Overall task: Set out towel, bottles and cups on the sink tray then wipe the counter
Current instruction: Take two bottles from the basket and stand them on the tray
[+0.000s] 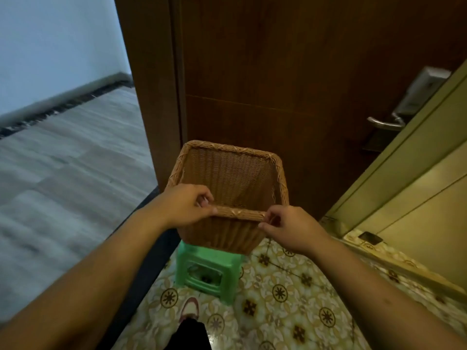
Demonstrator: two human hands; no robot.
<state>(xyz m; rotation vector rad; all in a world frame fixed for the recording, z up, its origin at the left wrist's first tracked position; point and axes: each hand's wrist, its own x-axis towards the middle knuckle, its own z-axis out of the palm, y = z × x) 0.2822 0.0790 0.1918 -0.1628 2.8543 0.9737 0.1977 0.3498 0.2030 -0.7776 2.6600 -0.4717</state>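
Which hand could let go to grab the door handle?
Right, probably. The right hand grips the wicker basket rim on the door handle side; the left hand grips the rim's other end, farther away, and would have to cross the basket.

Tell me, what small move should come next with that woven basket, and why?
Probably lower the tan woven wicker basket onto the green plastic stool. Both the left hand and right hand pinch its near rim, it looks empty, and the stool sits directly beneath.

Wicker basket (228,173) right between my hands, green stool (202,267) just below them, wooden door (290,84) beyond.
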